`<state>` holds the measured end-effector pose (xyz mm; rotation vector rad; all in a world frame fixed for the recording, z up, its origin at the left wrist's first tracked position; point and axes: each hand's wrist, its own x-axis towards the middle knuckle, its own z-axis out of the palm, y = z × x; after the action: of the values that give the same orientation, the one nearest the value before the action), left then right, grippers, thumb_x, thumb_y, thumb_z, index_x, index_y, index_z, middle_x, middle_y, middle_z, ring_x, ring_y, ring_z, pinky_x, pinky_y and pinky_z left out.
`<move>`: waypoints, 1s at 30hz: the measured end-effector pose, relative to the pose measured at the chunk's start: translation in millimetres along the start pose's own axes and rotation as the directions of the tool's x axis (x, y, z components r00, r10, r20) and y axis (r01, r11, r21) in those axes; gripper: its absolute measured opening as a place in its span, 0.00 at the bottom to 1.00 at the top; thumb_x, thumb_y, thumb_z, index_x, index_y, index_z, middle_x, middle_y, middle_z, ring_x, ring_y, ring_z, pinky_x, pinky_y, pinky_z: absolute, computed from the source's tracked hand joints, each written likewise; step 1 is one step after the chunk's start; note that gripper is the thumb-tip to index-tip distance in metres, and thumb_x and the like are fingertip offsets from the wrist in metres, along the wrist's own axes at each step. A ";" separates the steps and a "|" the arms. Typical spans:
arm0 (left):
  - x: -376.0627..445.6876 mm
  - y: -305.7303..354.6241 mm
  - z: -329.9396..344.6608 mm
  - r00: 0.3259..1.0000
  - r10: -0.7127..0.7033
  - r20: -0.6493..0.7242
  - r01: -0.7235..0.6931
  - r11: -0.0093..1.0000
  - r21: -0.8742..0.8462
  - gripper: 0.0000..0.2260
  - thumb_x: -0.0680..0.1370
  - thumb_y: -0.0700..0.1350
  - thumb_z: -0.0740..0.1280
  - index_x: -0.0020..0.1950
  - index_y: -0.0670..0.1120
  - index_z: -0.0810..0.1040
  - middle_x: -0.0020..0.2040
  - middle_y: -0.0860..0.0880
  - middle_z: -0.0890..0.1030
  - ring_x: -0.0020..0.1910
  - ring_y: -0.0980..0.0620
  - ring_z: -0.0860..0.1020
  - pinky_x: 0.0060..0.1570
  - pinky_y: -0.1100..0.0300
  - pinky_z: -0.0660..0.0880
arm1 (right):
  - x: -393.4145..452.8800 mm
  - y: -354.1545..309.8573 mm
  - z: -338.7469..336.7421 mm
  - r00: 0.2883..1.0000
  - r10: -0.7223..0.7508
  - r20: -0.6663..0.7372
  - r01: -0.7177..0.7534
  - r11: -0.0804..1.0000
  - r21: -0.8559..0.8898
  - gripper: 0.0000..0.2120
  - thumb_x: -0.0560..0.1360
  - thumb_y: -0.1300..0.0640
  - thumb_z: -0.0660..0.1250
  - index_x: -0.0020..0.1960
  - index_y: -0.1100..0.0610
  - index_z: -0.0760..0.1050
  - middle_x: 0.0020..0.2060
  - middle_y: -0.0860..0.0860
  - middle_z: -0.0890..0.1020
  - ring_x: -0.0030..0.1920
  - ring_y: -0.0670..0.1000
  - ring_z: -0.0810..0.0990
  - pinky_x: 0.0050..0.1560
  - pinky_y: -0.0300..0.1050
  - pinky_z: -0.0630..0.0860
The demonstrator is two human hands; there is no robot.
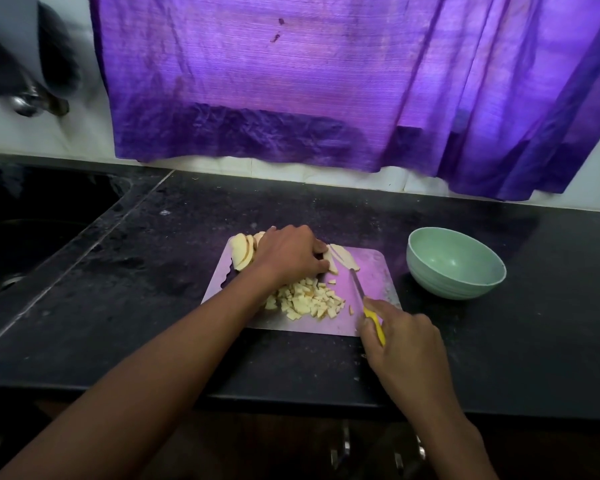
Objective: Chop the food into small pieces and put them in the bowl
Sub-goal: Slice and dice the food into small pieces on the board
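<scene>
A flat cutting board [374, 282] lies on the black counter. A heap of small pale diced pieces [307, 301] sits at its middle. Uncut slices [240, 252] are stacked at the board's far left corner, and a few more slices [343, 256] lie at the far middle. My left hand [288, 254] is curled over the slices between these two groups and holds one at its fingertips. My right hand [404, 336] grips a yellow-handled knife [357, 285] whose blade points away across the board. A pale green bowl [455, 263] stands to the right of the board, with nothing visible inside.
A dark sink basin [32, 230] is set into the counter at the left, with a metal tap [28, 100] above it. A purple curtain [326, 81] hangs over the back wall. The counter's front edge [291, 400] runs just below my wrists.
</scene>
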<state>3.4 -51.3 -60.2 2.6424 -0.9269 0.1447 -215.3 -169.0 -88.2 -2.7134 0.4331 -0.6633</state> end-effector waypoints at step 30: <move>5.0 -11.0 2.8 0.987 0.090 -0.135 -0.080 0.994 0.075 0.13 0.79 0.63 0.71 0.61 0.62 0.87 0.53 0.60 0.88 0.39 0.57 0.79 0.36 0.61 0.73 | 69.7 -20.6 27.3 1.000 0.007 -0.005 -0.007 1.000 0.030 0.20 0.82 0.47 0.63 0.72 0.47 0.75 0.45 0.53 0.83 0.41 0.50 0.76 0.39 0.45 0.74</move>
<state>14.1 -47.2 -64.9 2.6166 -1.0043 0.3825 -138.6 -169.2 -76.4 -2.6816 0.4299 -0.6702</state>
